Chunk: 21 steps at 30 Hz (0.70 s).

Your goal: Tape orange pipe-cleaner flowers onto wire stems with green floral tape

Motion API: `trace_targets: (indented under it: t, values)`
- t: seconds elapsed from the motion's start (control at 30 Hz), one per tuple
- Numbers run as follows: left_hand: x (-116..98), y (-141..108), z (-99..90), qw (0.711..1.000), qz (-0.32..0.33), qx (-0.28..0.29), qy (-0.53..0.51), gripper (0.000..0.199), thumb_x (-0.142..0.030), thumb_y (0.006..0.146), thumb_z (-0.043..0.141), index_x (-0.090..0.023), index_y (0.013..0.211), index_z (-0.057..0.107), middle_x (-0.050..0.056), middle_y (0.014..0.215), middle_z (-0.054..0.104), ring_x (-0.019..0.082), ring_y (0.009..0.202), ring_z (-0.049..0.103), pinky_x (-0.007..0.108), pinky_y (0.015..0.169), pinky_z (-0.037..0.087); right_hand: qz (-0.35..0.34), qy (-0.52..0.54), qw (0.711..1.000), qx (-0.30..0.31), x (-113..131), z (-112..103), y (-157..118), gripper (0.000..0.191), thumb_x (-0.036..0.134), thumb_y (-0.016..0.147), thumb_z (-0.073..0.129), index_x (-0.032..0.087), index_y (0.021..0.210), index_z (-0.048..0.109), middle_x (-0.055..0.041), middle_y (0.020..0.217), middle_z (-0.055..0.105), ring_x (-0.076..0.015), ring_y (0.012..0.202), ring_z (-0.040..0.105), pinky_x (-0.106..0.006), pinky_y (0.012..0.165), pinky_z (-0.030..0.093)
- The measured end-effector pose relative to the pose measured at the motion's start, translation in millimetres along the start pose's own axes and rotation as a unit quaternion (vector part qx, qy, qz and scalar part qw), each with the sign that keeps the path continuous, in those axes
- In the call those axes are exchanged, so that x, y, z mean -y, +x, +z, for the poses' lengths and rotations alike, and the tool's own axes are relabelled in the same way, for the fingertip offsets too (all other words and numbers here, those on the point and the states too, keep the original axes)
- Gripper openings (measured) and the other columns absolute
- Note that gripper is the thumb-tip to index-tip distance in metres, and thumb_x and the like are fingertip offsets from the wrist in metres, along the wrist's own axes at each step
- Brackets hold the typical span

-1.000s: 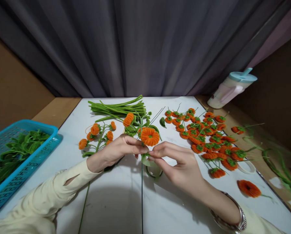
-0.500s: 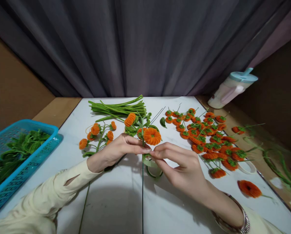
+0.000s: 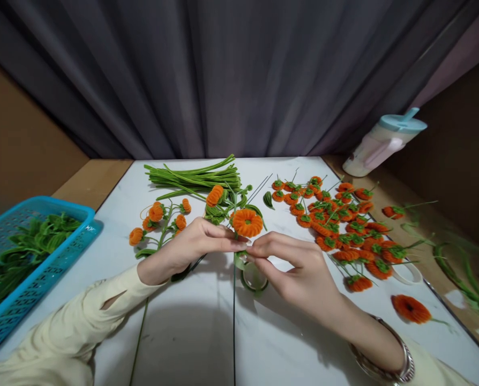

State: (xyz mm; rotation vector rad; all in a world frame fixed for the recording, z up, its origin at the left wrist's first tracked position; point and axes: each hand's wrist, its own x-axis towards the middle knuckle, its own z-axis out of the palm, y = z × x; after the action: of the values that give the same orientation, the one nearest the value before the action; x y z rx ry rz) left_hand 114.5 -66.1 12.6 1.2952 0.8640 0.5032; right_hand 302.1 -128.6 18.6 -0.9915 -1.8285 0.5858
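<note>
"While both hands are staying nearly in place, what is changing?"

"Only a little: the round, ridged orange bloom of fuzzy material (image 3: 247, 223), just above the meeting fingertips, is sitting slightly further left than half a second ago, edging closer to the similar upper orange bloom (image 3: 214, 195) beyond the left hand's fingers."

"And what is that telling you about the work?"

"I'm judging that the spray is turning slightly rather than travelling, with the effort concentrating at the pinch."

"How is the left hand (image 3: 193, 244) standing?"

"Its thumb and forefinger are pressing together, apparently clamping the slender green stem (image 3: 235, 202) that is rising above them."

"The right hand (image 3: 304, 268)?"

"Its thumb and forefinger are closing together too, meeting the left fingertips and seemingly pinching the pale green translucent strip (image 3: 240, 261) hanging just below. Whether they are also gripping the stem, I'm not able to tell."

"What is lying around them?"

"Below the fingertips, a ring-shaped green roll (image 3: 254, 288) is showing. Beyond the right hand, orange fuzzy blooms with green backs (image 3: 345, 215) are spreading; beyond the left, a green-stemmed sprig of small orange blooms (image 3: 165, 228) is resting."
</note>
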Motion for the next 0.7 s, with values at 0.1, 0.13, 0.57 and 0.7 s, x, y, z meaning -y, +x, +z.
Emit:
trace_targets:
  t: [0.1, 0.13, 0.57, 0.7]
  values:
    - [-0.7, -0.4, -1.1, 1.0, 0.005, -0.001, 0.004, 0.015, -0.026, 0.07, 0.076, -0.02, 0.083, 0.077, 0.002, 0.09, 0.075, 0.019, 0.095, 0.065, 0.024, 0.087, 0.047, 0.007, 0.004, 1.0, 0.003, -0.3, -0.1, 0.4, 0.018, 0.0, 0.077, 0.056, 0.012, 0.073, 0.07, -0.0078, 0.072, 0.07, -0.0133, 0.065, 0.065, -0.021, 0.06, 0.051]
    - [-0.6, -0.6, -1.6, 1.0, 0.005, -0.002, 0.008, 0.014, -0.025, 0.07, 0.076, -0.02, 0.083, 0.077, 0.002, 0.09, 0.075, 0.019, 0.094, 0.065, 0.024, 0.086, 0.047, 0.01, 0.005, 1.0, 0.004, -0.5, 0.0, 0.5, 0.018, 0.0, 0.077, 0.057, 0.012, 0.073, 0.069, -0.0078, 0.071, 0.07, -0.0133, 0.065, 0.065, -0.021, 0.06, 0.051]
    - [-1.5, -1.7, -5.3, 0.997, 0.02, 0.002, 0.079, 0.014, -0.026, 0.07, 0.074, -0.016, 0.08, 0.076, 0.003, 0.081, 0.072, 0.019, 0.084, 0.063, 0.028, 0.082, 0.047, 0.018, 0.009, 1.0, 0.014, -2.1, -0.7, 0.7, 0.018, 0.001, 0.078, 0.057, 0.013, 0.077, 0.069, -0.0066, 0.073, 0.069, -0.0133, 0.067, 0.064, -0.022, 0.061, 0.05]
    - [-1.7, -1.2, -5.3, 0.997, 0.021, 0.001, 0.069, 0.011, -0.026, 0.069, 0.075, -0.016, 0.075, 0.076, 0.002, 0.077, 0.071, 0.018, 0.084, 0.061, 0.026, 0.081, 0.046, 0.047, 0.02, 0.998, 0.028, -1.8, -1.4, 2.9, 0.016, 0.004, 0.078, 0.058, 0.016, 0.079, 0.069, -0.0051, 0.075, 0.07, -0.0138, 0.068, 0.064, -0.023, 0.063, 0.049]
